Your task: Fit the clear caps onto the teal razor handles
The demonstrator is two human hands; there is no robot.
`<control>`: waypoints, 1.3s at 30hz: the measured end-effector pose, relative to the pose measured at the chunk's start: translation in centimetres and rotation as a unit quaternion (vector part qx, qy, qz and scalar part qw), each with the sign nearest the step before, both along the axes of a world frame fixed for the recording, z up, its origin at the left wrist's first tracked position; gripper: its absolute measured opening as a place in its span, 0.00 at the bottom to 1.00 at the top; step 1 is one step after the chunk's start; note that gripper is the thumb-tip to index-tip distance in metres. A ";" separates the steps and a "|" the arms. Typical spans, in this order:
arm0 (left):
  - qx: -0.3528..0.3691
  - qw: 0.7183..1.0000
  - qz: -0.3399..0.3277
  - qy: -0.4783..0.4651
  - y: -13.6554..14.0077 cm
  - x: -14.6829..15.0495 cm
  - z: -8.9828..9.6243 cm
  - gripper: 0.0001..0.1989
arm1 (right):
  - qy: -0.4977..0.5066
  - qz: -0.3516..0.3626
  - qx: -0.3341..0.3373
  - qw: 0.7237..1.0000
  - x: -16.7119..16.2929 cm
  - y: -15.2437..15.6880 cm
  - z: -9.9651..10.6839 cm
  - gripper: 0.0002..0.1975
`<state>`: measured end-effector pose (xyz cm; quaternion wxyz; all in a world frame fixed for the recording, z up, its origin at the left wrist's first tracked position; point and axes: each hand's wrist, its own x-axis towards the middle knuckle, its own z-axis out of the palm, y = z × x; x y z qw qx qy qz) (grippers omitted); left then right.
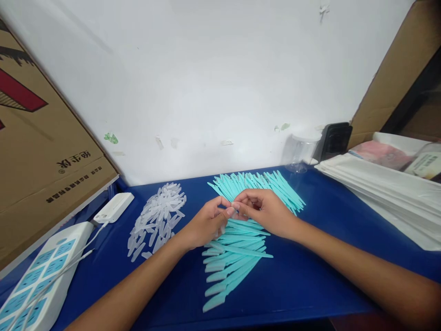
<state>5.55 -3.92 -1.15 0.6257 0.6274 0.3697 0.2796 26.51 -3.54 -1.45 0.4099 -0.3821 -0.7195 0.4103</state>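
- Both bare forearms reach in over the table (296, 285) from its near edge, slanting inward toward each other.
- The left forearm (138, 282) crosses near the near left corner and runs up toward the middle.
- The right forearm (354, 262) comes in from the near right corner, sloping up toward the middle.
- The left wrist (184, 240) and right wrist (299, 228) look nearly straight.
- The left hand (210, 223) pinches with thumb and forefinger.
- The right hand (263, 211) pinches likewise, its other fingers curled inward.
- Their fingertips meet between the table's near and far edges.
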 end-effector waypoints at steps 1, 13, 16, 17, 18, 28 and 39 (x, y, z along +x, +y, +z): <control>0.000 1.000 -0.008 0.001 0.0 0.0 0.0 0.21 | -0.013 -0.007 0.011 1.000 0.0 0.0 0.0 0.13; -0.039 0.995 0.071 -0.064 1.4 -1.3 0.9 0.19 | -0.476 -0.304 0.105 0.818 7.7 4.9 2.5 0.14; -0.054 0.992 0.079 -0.085 1.7 -1.6 1.0 0.22 | -0.512 -0.289 0.067 0.806 8.4 5.0 2.6 0.17; -0.056 0.991 0.082 -0.087 1.7 -1.6 1.0 0.23 | -0.518 -0.280 0.056 0.806 8.3 5.0 2.6 0.18; -0.057 0.991 0.085 -0.088 1.7 -1.6 1.1 0.24 | -0.521 -0.271 0.047 0.808 8.2 4.9 2.6 0.20; -0.054 0.990 0.085 -0.099 2.0 -1.8 0.5 0.18 | -0.524 -0.208 0.037 0.825 6.5 4.4 1.1 0.17; -0.047 0.988 0.116 -0.092 2.3 -1.8 0.1 0.19 | -0.511 -0.179 0.054 0.839 5.5 3.9 1.2 0.08</control>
